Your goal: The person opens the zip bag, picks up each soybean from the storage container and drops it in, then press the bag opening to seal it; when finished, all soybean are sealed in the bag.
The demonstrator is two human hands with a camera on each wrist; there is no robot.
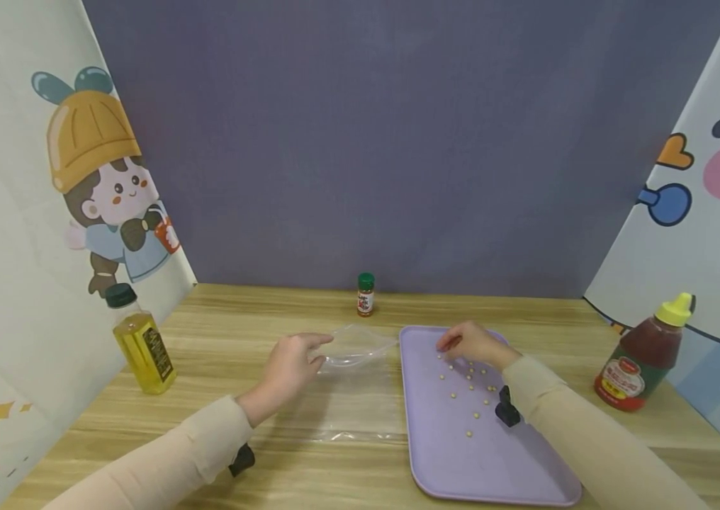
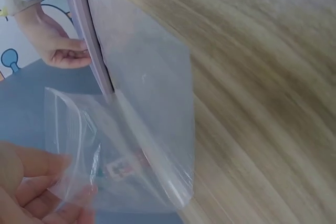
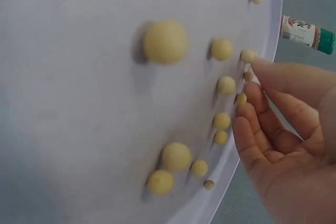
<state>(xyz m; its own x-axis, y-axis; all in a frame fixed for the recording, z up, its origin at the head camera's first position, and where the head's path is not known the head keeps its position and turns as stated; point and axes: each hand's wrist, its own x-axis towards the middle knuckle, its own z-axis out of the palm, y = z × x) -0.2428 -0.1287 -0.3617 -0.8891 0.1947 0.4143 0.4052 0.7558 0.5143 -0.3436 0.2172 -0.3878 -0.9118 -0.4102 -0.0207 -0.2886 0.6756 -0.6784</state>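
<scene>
A clear zip-top plastic bag (image 1: 360, 400) lies on the table, its mouth lifted and partly spread. My left hand (image 1: 290, 365) pinches the bag's edge near the zip strip; in the left wrist view its fingers (image 2: 44, 163) show partly through the film. Over the far part of a lilac tray (image 1: 456, 474), my right hand (image 1: 475, 343) reaches down with bent fingers. Its thumb and fingertips are right by several small round yellow beans (image 3: 227, 85). One bean (image 3: 248, 75) shows between thumb and index finger; whether it is pinched cannot be told.
A small green-capped seasoning bottle (image 1: 366, 296) stands at the back middle. An oil bottle (image 1: 146, 347) is at the left, and a red sauce bottle with a yellow cap (image 1: 640, 361) at the right. A grey cloth wall (image 1: 385, 149) closes the back.
</scene>
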